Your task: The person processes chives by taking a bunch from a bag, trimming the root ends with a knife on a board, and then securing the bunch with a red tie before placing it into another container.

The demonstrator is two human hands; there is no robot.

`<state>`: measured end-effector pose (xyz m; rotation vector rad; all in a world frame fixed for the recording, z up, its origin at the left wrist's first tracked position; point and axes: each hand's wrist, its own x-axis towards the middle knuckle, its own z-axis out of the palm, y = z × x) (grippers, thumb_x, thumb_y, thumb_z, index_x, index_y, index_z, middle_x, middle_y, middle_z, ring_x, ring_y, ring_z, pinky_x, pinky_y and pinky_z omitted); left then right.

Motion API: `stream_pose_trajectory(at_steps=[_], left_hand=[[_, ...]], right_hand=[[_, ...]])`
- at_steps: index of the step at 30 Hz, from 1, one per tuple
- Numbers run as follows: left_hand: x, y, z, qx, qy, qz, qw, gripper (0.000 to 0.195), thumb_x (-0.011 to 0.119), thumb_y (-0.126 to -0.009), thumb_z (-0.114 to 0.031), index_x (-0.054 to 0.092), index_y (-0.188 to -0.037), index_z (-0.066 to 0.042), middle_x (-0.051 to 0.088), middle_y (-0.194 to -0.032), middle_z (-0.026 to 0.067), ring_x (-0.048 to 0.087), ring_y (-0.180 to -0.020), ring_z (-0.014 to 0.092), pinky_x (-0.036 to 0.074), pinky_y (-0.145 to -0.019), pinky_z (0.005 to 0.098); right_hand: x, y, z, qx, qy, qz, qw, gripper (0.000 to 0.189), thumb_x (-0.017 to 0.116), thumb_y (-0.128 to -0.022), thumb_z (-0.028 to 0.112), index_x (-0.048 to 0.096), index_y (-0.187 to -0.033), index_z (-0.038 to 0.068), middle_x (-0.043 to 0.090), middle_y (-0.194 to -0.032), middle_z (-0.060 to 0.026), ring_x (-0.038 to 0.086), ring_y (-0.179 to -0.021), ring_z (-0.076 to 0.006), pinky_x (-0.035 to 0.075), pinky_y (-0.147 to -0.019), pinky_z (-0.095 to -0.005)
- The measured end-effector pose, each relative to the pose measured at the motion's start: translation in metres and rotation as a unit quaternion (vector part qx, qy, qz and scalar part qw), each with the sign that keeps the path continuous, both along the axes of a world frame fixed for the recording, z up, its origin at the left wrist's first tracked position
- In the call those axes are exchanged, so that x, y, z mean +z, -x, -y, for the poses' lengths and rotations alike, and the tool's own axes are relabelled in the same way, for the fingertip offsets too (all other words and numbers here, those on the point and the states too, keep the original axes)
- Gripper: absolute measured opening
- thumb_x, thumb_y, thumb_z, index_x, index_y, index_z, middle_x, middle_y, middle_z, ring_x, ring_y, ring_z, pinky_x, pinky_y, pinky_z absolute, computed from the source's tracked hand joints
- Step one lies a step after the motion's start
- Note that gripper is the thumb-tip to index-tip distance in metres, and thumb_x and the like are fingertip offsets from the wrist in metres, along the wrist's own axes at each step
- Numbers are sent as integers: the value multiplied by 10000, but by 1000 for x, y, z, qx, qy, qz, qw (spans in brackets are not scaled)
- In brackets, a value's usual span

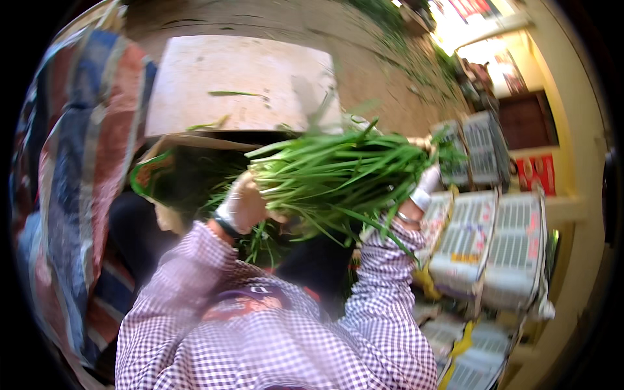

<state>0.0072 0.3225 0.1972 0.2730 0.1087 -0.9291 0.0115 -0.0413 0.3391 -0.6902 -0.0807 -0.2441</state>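
A thick bundle of long, flat green stalks, which look like garlic chives (331,170), lies level across both hands above my lap. My left hand (245,202), in a pale glove, holds it at the whitish stem ends. On the leafy end is my right hand (426,183), also gloved, its fingers partly hidden behind the leaves. Some loose blades droop towards my right sleeve. Beneath the bundle and beside my left hand, an open sack (151,170) with a green edge has more greens in its dark inside.
A low whitish board (234,78) stands ahead with a few leaf scraps. A striped woven plastic sheet (87,122) rises at left. Tied, newspaper-wrapped bundles (487,243) are stacked at right. Loose greens (390,44) litter the floor (375,92) farther off.
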Motion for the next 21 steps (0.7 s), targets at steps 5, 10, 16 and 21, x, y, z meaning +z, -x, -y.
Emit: stream_pose_trajectory(at_steps=[5, 10, 16, 21], left_hand=[[-83, -23, -15, -3, 136, 43, 990, 621, 470, -923, -545, 480, -1354, -99, 591, -1270, 131, 615, -1087, 319, 533, -852, 517], [-57, -14, -41, 83, -122, 37, 988, 493, 580, -895, -346, 535, -1318, -97, 564, -1323, 111, 508, -1237, 304, 419, -1032, 508], [-120, -46, -109, 56, 18, 105, 993, 227, 488, -1008, -241, 597, -1105, -66, 611, -853, 27, 555, -645, 131, 455, -469, 231], [-118, -47, -122, 78, 23, 148, 986, 220, 475, -1018, -236, 568, -921, -62, 486, -648, 15, 430, -509, 106, 407, -470, 238]], right_hand=[[-22, -12, -44, -165, 233, -52, 957, 408, 484, -939, 342, 667, -820, -3, 693, -783, -141, 642, -728, -242, 515, -763, -360], [-22, -13, -76, -198, -37, -99, 975, 258, 576, -891, 260, 573, -697, 90, 597, -643, -53, 567, -601, -178, 487, -644, -300], [-17, -29, -119, -164, -72, -75, 981, 338, 561, -962, 302, 594, -705, 85, 604, -613, -59, 571, -524, -171, 474, -514, -300], [-23, -41, -163, -177, 37, -61, 982, 335, 555, -972, 306, 596, -724, 84, 596, -614, -34, 530, -501, -136, 427, -500, -280]])
